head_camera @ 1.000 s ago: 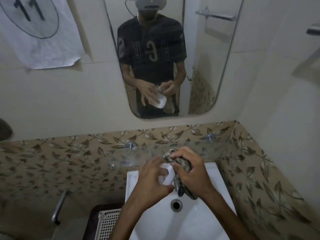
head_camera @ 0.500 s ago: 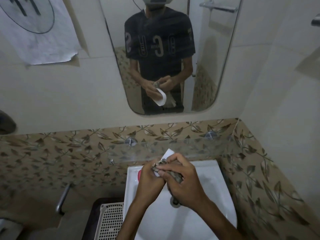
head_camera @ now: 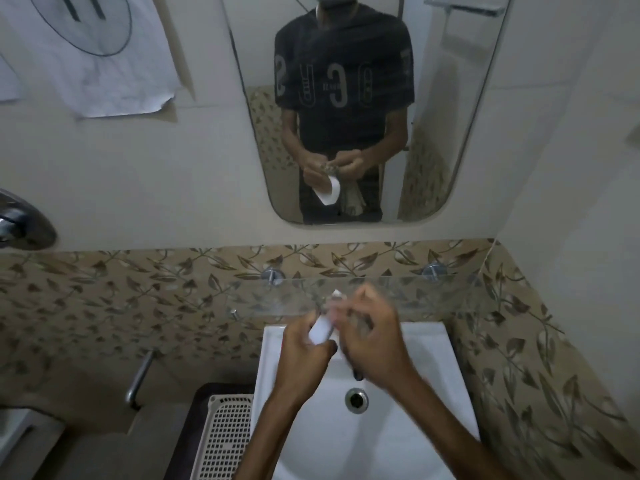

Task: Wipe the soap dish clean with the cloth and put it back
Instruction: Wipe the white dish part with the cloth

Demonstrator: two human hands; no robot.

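Observation:
My left hand [head_camera: 301, 355] grips a white soap dish [head_camera: 320, 332], held on edge over the white sink [head_camera: 433, 382]. My right hand [head_camera: 372, 336] is closed on a dark patterned cloth [head_camera: 358, 370], pressed against the dish; most of the cloth is hidden under my fingers, with a bit hanging below. The hands are blurred. The mirror [head_camera: 450, 133] reflects the dish as white and oval, with the cloth dangling beside it.
A glass shelf [head_camera: 415, 292] runs along the leaf-patterned tiles just behind my hands. The sink drain [head_camera: 356, 400] lies below them. A white perforated basket [head_camera: 225, 438] stands left of the sink, near a chrome handle [head_camera: 140, 379]. A paper sheet [head_camera: 97, 53] hangs on the wall.
Both hands have stayed over the sink while the right hand shifted the cloth along the dish. The dish has turned more on edge, and the view has tilted downward.

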